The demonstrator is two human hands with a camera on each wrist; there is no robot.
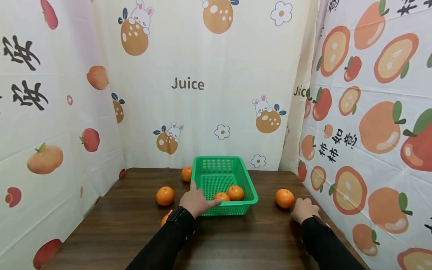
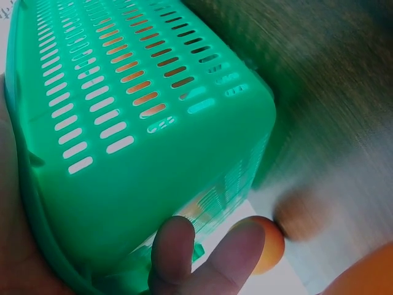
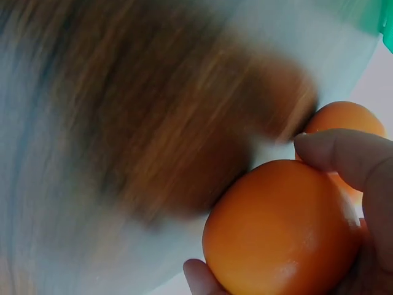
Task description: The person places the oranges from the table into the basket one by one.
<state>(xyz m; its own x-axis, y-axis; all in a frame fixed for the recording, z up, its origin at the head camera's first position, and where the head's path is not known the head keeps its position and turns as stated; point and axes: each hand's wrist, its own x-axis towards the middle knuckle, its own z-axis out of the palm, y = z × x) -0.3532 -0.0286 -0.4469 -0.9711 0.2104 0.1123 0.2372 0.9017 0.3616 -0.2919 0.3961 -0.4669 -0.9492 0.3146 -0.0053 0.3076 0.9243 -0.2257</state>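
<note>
A green slotted basket (image 1: 248, 176) stands at the middle of a dark wooden table (image 1: 236, 240), with two oranges (image 1: 235, 192) inside near its front wall. My left hand (image 1: 199, 198) grips the basket's near left corner, thumb along the left rim and fingers over the front rim. The left wrist view shows the basket wall (image 2: 123, 123) close up with my fingers (image 2: 202, 258) curled against it. To the right of the basket, my right hand (image 1: 300, 206) has its fingers (image 3: 344, 153) wrapped round a loose orange (image 1: 284, 198) (image 3: 282, 227) on the table.
Three more oranges lie left of the basket: one (image 1: 165, 195) beside it, one (image 1: 186, 173) by its far corner, and one (image 1: 164, 219) half hidden behind my left wrist. Fruit-printed curtains (image 1: 371, 131) close in the table at the back and on both sides.
</note>
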